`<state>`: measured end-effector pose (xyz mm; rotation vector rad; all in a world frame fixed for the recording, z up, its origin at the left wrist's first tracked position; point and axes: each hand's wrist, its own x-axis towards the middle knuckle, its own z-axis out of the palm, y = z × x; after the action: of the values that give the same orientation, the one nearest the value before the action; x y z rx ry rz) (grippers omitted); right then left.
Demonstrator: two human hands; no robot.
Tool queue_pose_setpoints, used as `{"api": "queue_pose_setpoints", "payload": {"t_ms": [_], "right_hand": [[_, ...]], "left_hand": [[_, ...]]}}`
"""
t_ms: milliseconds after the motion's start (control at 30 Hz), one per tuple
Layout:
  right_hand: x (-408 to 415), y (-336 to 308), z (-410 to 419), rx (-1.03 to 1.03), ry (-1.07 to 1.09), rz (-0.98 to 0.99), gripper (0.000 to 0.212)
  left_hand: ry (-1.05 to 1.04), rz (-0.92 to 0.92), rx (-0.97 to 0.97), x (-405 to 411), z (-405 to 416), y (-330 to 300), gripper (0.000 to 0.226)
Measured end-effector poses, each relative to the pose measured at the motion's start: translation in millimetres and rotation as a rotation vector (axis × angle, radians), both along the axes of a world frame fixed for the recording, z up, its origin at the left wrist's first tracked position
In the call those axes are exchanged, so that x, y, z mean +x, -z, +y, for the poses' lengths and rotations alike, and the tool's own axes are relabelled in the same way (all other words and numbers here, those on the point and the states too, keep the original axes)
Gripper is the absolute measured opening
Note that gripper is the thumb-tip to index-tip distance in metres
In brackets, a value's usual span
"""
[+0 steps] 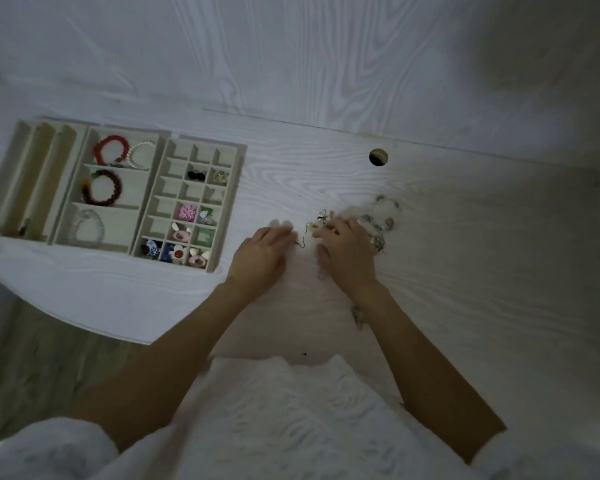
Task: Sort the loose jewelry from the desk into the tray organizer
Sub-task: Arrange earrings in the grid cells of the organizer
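While hands sort, tray organizer [238, 188] holds bracelets [102, 187], earrings [187, 212].

White wood-grain desk [326, 174], tray organizer [229, 202] at left, loose jewelry [378, 220] at centre

Looks like a home room: white woodgrain counter [430, 237] with cable hole [378, 157], wood floor [32, 358] below its edge, jewelry tray organizer [236, 188] left of hole.
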<state>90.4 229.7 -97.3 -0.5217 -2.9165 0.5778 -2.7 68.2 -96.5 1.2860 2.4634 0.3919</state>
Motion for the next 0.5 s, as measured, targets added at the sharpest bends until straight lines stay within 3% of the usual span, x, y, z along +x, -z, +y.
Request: {"api": "queue_pose_setpoints", "payload": {"t_ms": [133,233,333,500], "right_hand": [[-11.9,6.2,-3.5,0.003,-0.064,0.003,0.032],[-12.0,4.4,-0.9,-0.056,-0.007,0.011,0.023],[-13.9,3.8,5.1,-0.078,0.003,0.044,0.013],[-31.2,5.8,12.8,0.034,-0.115,-0.055,0.022]], "left_hand": [[-0.014,-0.018,0.056,2.3,-13.1,2.9,0.049],[-0.071,-0.05,0.112,4.8,-15.5,-1.5,0.035],[-0.15,-0.108,0.14,8.9,-19.3,-4.8,0.035],[-0.245,-0.175,0.187,12.1,-37.1,-12.8,0.037]]}}
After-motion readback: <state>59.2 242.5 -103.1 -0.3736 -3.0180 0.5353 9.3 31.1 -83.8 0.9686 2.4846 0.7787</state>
